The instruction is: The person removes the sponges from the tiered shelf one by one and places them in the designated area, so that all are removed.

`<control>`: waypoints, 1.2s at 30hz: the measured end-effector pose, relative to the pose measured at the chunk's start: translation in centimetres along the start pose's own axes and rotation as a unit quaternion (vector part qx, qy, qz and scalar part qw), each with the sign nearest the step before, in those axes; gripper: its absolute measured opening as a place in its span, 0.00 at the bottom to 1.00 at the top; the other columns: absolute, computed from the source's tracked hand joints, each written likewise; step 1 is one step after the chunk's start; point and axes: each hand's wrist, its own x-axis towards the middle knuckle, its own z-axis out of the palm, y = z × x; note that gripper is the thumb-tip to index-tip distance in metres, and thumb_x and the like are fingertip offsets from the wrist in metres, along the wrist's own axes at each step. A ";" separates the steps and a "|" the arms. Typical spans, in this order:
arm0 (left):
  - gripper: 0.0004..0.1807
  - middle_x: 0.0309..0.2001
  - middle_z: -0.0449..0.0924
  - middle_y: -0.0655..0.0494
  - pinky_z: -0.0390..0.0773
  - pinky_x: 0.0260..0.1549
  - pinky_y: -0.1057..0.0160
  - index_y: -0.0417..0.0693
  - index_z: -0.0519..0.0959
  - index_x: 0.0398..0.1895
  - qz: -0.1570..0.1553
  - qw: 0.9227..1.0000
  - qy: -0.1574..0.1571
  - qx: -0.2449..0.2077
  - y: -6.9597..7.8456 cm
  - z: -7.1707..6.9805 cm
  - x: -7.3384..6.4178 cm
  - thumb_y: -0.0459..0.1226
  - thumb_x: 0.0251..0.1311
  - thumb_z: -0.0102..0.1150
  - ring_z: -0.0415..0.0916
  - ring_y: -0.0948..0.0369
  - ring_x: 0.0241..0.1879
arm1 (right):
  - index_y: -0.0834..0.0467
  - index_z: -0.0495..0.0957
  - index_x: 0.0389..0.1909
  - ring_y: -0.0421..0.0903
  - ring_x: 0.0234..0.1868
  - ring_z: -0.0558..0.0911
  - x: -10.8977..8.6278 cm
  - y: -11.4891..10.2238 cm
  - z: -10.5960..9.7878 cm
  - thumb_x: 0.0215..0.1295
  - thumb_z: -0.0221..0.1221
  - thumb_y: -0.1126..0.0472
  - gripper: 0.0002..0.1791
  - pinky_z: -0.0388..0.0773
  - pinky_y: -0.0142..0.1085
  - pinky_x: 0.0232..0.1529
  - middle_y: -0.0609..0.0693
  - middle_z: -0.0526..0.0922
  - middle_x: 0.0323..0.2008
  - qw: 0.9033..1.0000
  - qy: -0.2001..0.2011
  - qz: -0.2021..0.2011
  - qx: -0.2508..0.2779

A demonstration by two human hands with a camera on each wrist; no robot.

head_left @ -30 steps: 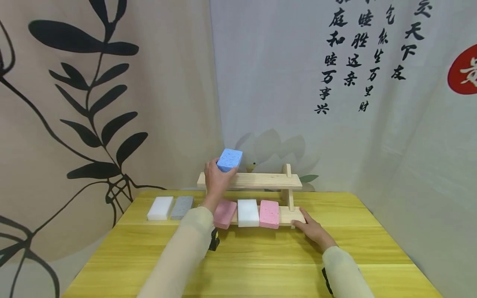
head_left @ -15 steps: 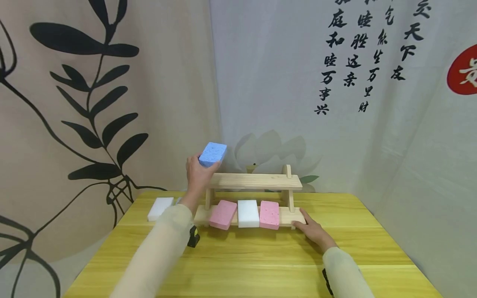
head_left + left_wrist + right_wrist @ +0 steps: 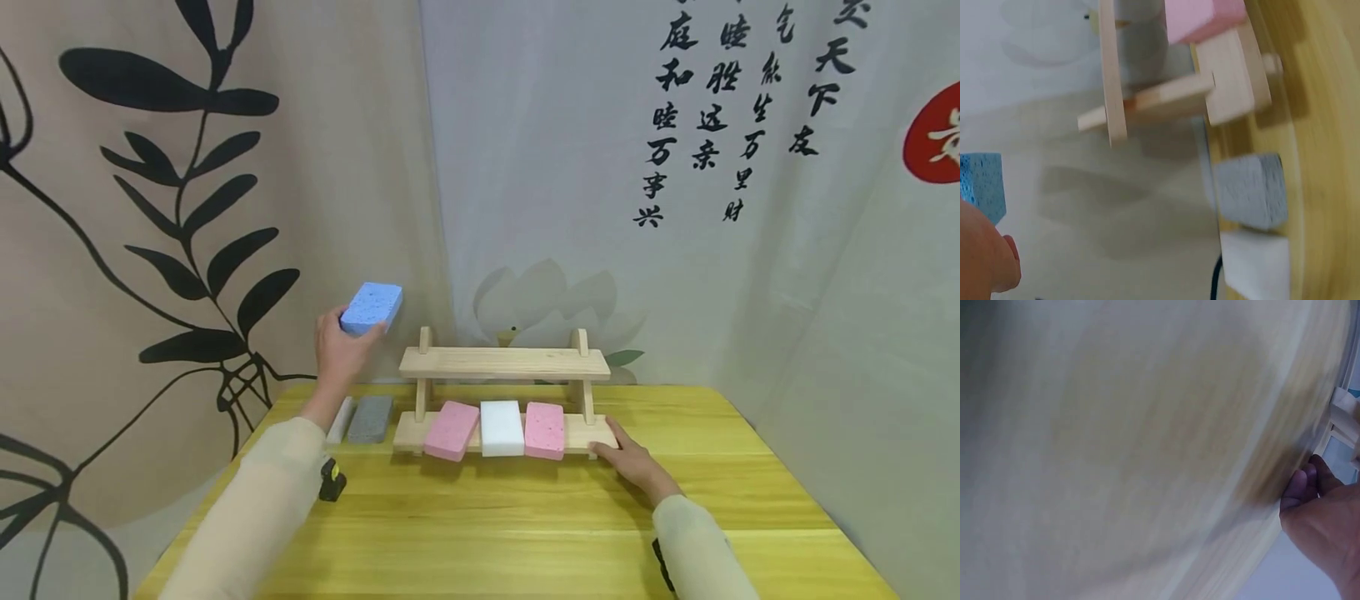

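My left hand (image 3: 342, 354) holds a blue sponge (image 3: 372, 307) up in the air, left of a two-tier wooden rack (image 3: 504, 362). In the left wrist view the blue sponge (image 3: 985, 184) shows at the left edge beside the hand. At the right end of the rack's lower board, my right hand (image 3: 636, 468) grips the wood between thumb and fingers. On that lower board lie a tilted pink sponge (image 3: 452, 431), a white sponge (image 3: 502, 428) and a second pink sponge (image 3: 544, 430). The upper board bears nothing.
Left of the rack, a grey sponge (image 3: 371, 419) lies on the yellow wooden table (image 3: 510, 533). Beside it is a white sponge (image 3: 1257, 265), partly hidden by my left arm in the head view. A printed cloth (image 3: 360, 167) hangs behind the table.
My left hand has carried the blue sponge leftward, from over the rack's upper board to the air left of the rack. The right hand has stayed on the rack's end.
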 end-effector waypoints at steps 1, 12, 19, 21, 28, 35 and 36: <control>0.46 0.62 0.62 0.38 0.64 0.62 0.46 0.36 0.61 0.70 -0.005 1.000 0.000 0.001 -0.3 -0.5 0.1 0.51 0.55 0.70 0.62 0.45 0.61 | 0.53 0.38 0.80 0.72 0.73 0.43 0.0 0.0 -0.1 0.68 0.53 0.35 0.51 0.42 0.69 0.67 0.69 0.43 0.76 1.000 0.000 0.001 0.000; 0.49 0.67 0.58 0.37 0.63 0.63 0.43 0.40 0.56 0.74 -0.048 0.998 0.007 0.027 -4.3 -5.7 0.0 0.55 0.58 0.66 0.57 0.44 0.64 | 0.52 0.39 0.80 0.73 0.73 0.45 0.1 0.1 0.0 0.69 0.54 0.36 0.50 0.44 0.69 0.67 0.69 0.44 0.75 1.000 0.004 -0.001 0.000; 0.50 0.69 0.54 0.36 0.60 0.64 0.39 0.40 0.53 0.76 -0.087 0.995 0.016 0.052 -7.4 -7.8 -0.5 0.56 0.60 0.63 0.55 0.40 0.66 | 0.52 0.39 0.80 0.73 0.73 0.44 0.1 0.1 0.0 0.68 0.53 0.35 0.50 0.43 0.70 0.67 0.70 0.43 0.75 1.000 0.004 -0.003 0.001; 0.49 0.69 0.54 0.36 0.59 0.64 0.38 0.39 0.53 0.75 -0.088 0.994 0.019 0.058 -8.2 -8.2 -0.6 0.56 0.60 0.63 0.54 0.40 0.66 | 0.51 0.39 0.80 0.73 0.73 0.43 0.0 0.0 0.0 0.68 0.53 0.35 0.51 0.42 0.70 0.67 0.69 0.43 0.76 1.000 0.004 -0.003 0.003; 0.49 0.69 0.54 0.34 0.58 0.63 0.37 0.36 0.54 0.75 -0.098 0.993 0.027 0.064 -10.8 -8.9 -1.0 0.55 0.60 0.63 0.53 0.38 0.66 | 0.52 0.38 0.80 0.72 0.73 0.42 -0.2 -0.1 -0.2 0.67 0.54 0.35 0.52 0.41 0.70 0.67 0.69 0.42 0.76 1.000 0.000 -0.009 0.015; 0.50 0.70 0.52 0.32 0.57 0.66 0.39 0.36 0.51 0.76 -0.129 0.990 0.023 0.054 -13.1 -9.3 -1.6 0.55 0.62 0.62 0.52 0.38 0.67 | 0.49 0.39 0.80 0.71 0.74 0.42 0.7 0.9 -0.1 0.62 0.56 0.30 0.55 0.40 0.69 0.68 0.67 0.42 0.76 1.000 -0.004 -0.001 0.030; 0.50 0.70 0.52 0.32 0.57 0.66 0.39 0.36 0.51 0.76 -0.130 0.990 0.023 0.053 -13.4 -9.4 -1.7 0.54 0.62 0.62 0.52 0.38 0.67 | 0.48 0.39 0.80 0.70 0.74 0.42 1.0 1.1 -0.1 0.61 0.56 0.29 0.56 0.40 0.69 0.68 0.66 0.42 0.77 1.000 -0.004 0.000 0.031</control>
